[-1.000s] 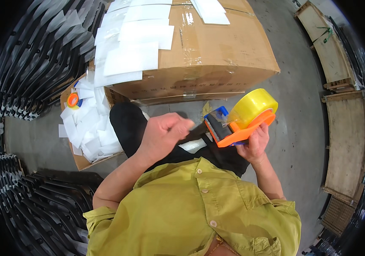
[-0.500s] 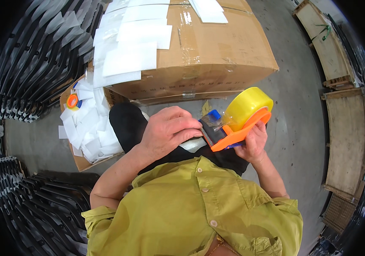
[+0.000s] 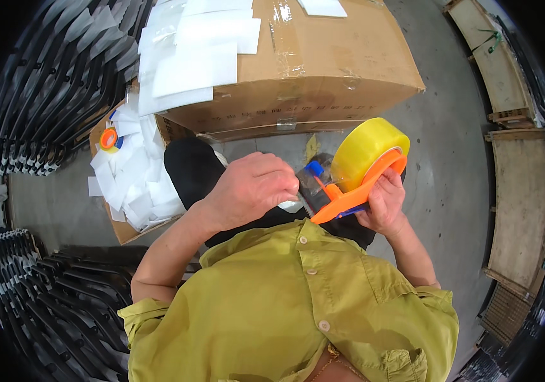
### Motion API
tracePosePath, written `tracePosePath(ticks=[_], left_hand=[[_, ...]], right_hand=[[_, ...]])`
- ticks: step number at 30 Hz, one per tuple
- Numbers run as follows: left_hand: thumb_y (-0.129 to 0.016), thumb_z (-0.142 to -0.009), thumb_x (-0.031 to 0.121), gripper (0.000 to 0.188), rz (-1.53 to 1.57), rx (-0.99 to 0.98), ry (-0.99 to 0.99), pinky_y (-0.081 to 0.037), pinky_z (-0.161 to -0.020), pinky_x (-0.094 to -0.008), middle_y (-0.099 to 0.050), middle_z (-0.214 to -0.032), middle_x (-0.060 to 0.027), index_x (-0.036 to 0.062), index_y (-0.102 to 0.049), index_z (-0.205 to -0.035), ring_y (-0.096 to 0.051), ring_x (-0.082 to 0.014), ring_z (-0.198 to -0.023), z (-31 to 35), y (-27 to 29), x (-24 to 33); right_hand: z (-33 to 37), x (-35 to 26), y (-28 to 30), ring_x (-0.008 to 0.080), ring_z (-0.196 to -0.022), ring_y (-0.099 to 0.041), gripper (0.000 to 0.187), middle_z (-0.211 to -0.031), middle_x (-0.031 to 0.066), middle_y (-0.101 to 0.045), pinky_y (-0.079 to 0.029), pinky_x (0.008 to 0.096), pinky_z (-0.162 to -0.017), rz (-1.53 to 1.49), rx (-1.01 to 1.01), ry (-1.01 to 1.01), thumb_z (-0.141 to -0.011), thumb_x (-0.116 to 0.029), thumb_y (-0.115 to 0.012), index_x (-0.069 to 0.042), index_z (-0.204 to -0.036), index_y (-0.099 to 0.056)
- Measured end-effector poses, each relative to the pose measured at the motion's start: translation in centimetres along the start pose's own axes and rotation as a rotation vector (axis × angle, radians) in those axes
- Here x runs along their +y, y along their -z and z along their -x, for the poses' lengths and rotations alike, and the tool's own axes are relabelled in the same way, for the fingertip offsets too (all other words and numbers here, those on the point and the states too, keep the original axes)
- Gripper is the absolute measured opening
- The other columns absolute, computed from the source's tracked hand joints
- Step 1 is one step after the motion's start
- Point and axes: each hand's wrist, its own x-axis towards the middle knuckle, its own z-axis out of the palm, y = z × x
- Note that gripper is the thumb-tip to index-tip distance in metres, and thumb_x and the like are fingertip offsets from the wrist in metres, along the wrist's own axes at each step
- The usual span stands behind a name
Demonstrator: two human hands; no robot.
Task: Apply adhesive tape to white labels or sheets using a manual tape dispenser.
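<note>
- Orange plastic shows brightest in the head view, the only one: it is the frame of a tape dispenser (image 3: 356,198), held above the person's lap, in front of the large carton (image 3: 342,54). A wide yellow tape roll (image 3: 364,153) sits on it, tilted.
- The right hand (image 3: 384,202) grips the dispenser firmly, its fingers wrapped about the end beside the roll.
- The left hand (image 3: 254,188) is at the dispenser's other end, thumb and fingers pinched narrow just beside the toothed cutting edge (image 3: 306,202). Whether any film is caught between the fingertips, I cannot tell.
- The step in hand looks like freeing or picking up the tape's loose end at that edge. The next move would call for a sure pinch on the film, the teeth kept off the fingers, and a steady right hand to take the pull.
- White foam sheets (image 3: 196,63) lie overlapping on the carton's left part. More loose sheets fill an open box (image 3: 124,233) left of the knee, a small orange-cored roll (image 3: 108,139) resting on them.
- Black metal frames (image 3: 46,108) stand stacked at the left; wooden crates (image 3: 518,197) line the right.
</note>
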Motion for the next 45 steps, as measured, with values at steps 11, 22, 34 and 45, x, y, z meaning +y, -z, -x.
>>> tracePosePath(ticks=[11, 22, 34, 45], left_hand=[[-0.068, -0.073, 0.006, 0.012, 0.324, 0.08, 0.251, -0.045, -0.057, -0.0254, -0.058, -0.079, -0.0059, 0.0032, -0.058, -0.079, -0.056, -0.0168, -0.068, 2.2, 0.7, 0.9], [-0.066, -0.075, 0.004, 0.017, 0.236, 0.167, 0.361, -0.047, -0.061, -0.0248, -0.059, -0.083, -0.0076, 0.0029, -0.062, -0.091, -0.058, -0.0155, -0.069, 1.4, -1.6, 1.6], [-0.07, -0.07, 0.009, 0.017, 0.172, 0.084, 0.159, -0.047, -0.056, -0.0273, -0.058, -0.078, -0.0065, 0.0041, -0.063, -0.085, -0.057, -0.0183, -0.065, 1.9, -1.4, 0.5], [-0.07, -0.068, 0.008, 0.014, 0.154, 0.056, 0.007, -0.046, -0.055, -0.0291, -0.058, -0.076, -0.0051, 0.0073, -0.061, -0.08, -0.055, -0.0211, -0.065, 2.7, -1.3, -0.1]], right_hand=[[0.9, 0.7, 0.3, 0.0311, -0.083, -0.062, 0.027, -0.088, 0.0154, -0.064, -0.044, 0.0414, -0.082, 0.031, 0.014, -0.01, -0.067, -0.008, -0.062, 0.003, -0.09, -0.055], [0.9, 0.4, 0.4, 0.0318, -0.086, -0.062, 0.026, -0.091, 0.0164, -0.064, -0.044, 0.0417, -0.084, 0.044, -0.018, -0.006, -0.069, -0.008, -0.06, 0.004, -0.091, -0.056], [-0.1, -0.1, 0.8, 0.03, -0.082, -0.062, 0.024, -0.085, 0.0154, -0.063, -0.045, 0.0401, -0.081, -0.03, -0.02, 0.043, -0.063, -0.005, -0.06, 0.003, -0.084, -0.056], [-0.7, -0.6, 0.9, 0.0277, -0.078, -0.062, 0.029, -0.083, 0.0148, -0.063, -0.046, 0.0369, -0.076, -0.117, -0.07, 0.044, -0.054, -0.004, -0.063, 0.003, -0.081, -0.056]])
